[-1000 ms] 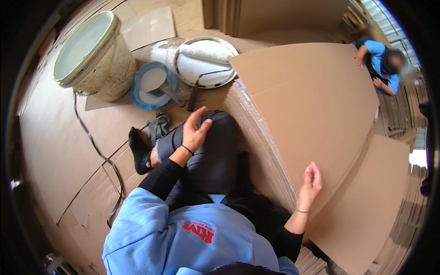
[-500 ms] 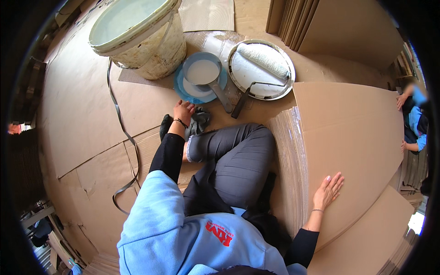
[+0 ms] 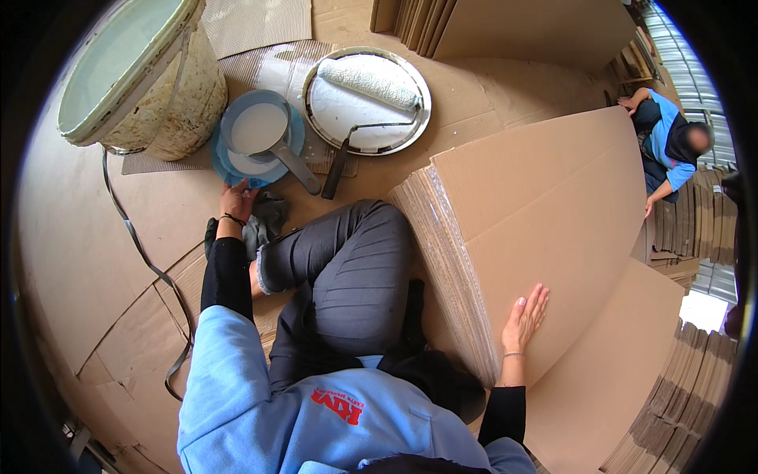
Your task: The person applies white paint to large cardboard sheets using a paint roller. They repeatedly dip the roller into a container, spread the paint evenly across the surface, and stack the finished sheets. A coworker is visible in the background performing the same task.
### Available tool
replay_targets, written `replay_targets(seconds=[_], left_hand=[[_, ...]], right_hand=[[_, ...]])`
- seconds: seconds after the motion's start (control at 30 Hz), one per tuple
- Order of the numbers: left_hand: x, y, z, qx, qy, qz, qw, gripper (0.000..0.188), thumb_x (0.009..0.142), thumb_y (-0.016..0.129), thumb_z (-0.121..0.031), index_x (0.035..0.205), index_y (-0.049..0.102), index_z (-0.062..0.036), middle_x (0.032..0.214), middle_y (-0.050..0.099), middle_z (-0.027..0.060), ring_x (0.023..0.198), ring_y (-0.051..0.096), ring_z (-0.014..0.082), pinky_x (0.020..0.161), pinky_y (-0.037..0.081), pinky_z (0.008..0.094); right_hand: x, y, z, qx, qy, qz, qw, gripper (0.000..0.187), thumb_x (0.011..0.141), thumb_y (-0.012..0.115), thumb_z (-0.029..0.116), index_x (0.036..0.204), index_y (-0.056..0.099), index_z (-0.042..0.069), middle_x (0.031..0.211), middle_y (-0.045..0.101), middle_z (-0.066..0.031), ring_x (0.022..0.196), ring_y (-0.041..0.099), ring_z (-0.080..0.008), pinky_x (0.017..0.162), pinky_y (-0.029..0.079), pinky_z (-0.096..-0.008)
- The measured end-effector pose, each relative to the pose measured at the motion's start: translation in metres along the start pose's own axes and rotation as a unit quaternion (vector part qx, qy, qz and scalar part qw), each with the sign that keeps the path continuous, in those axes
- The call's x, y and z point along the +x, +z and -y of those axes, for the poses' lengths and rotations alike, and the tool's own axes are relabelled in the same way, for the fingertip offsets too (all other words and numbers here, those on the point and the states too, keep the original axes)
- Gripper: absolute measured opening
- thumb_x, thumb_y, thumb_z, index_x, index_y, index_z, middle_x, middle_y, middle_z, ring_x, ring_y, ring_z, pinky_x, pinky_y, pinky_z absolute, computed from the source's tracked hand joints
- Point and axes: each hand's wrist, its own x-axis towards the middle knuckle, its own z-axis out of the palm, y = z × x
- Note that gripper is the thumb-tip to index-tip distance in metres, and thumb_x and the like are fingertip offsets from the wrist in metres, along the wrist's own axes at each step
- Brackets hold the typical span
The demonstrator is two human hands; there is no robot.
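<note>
My left hand is at the near rim of a blue plastic dish, its fingers closed about the edge. In the dish stands a grey-blue saucepan holding white liquid, its handle pointing toward me. Beside my left wrist lies a dark crumpled glove. My right hand lies flat, fingers stretched out, on the top sheet of a cardboard stack. Beyond my knee, a paint roller with a black handle rests across a round white lid.
A large paint-smeared bucket stands at the far left. A black strap curls over the cardboard-covered floor. At the right, a person in blue is by the stack's far edge. More cardboard stacks stand at the right; upright sheets stand behind.
The view has turned to the right, bringing more of the other person in. My left hand has come onto the blue dish's rim. My right hand stays flat on the cardboard.
</note>
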Motion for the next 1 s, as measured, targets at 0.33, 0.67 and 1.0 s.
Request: replay_targets(seconds=[0.33,0.67,1.0], left_hand=[[0.01,-0.018,0.007,-0.019,-0.006,-0.066,0.998,0.041,0.087,0.054,0.004,0.125,0.044,-0.0072,0.101,0.055,0.0117,0.09,0.059,0.0273,0.088,0.051,0.0513],[-0.026,0.009,-0.007,-0.036,0.05,0.027,0.998,0.021,0.083,0.056,0.009,0.101,0.057,-0.002,0.081,0.06,0.0052,0.068,0.06,0.0158,0.07,0.059,0.0394],[-0.057,0.01,-0.006,-0.063,0.076,-0.011,0.995,0.02,0.082,0.058,0.008,0.101,0.059,-0.0009,0.079,0.059,0.0052,0.068,0.06,0.0154,0.069,0.059,0.0372]], right_hand=[[0.0,0.002,-0.017,-0.008,-0.011,-0.014,1.0,0.064,0.1,0.023,0.05,0.152,0.02,0.013,0.158,0.015,-0.0125,0.145,0.012,-0.0326,0.116,0.008,-0.0499],[0.0,-0.002,-0.017,-0.011,-0.021,-0.017,1.0,0.062,0.1,0.024,0.047,0.151,0.022,0.012,0.157,0.017,-0.0146,0.145,0.015,-0.0324,0.117,0.012,-0.0464],[0.001,-0.003,-0.019,0.0,-0.045,-0.018,0.999,0.059,0.101,0.026,0.042,0.15,0.023,0.009,0.156,0.019,-0.0169,0.144,0.018,-0.0343,0.116,0.014,-0.0462]])
